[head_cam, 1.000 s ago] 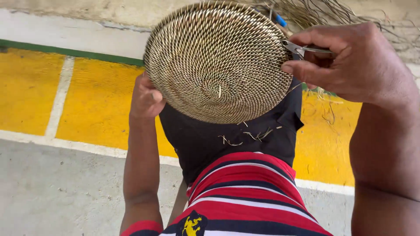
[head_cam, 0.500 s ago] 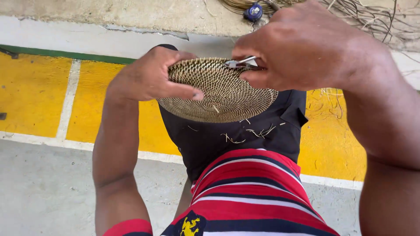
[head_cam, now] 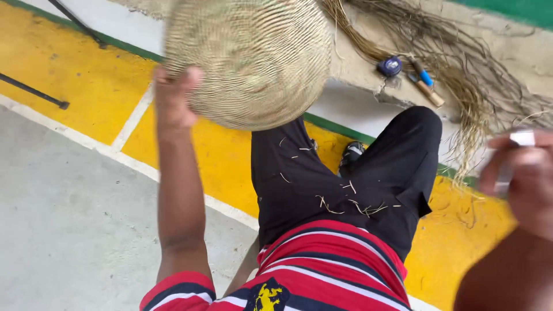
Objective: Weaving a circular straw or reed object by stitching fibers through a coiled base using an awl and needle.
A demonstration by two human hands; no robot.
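My left hand (head_cam: 173, 95) grips the rim of a round woven straw basket (head_cam: 253, 57) and holds it up at the top of the view, above my left thigh. Its pale outer side faces me and is blurred. My right hand (head_cam: 521, 178) is at the far right edge, apart from the basket, closed around a small metal tool (head_cam: 515, 152) whose shape is too blurred to make out. My lap in black trousers (head_cam: 322, 178) carries scattered straw trimmings.
A heap of loose dry fibres (head_cam: 478, 86) lies on the concrete ledge at the top right, with a small blue round object (head_cam: 390, 65) and a wooden-handled tool (head_cam: 426, 86) beside it. The floor is yellow with white lines, grey concrete at left. Two dark rods (head_cam: 34, 92) lie far left.
My right hand has left the basket and moved out to the right with the metal tool. My left hand has lifted and turned the basket, so its outer side now faces me.
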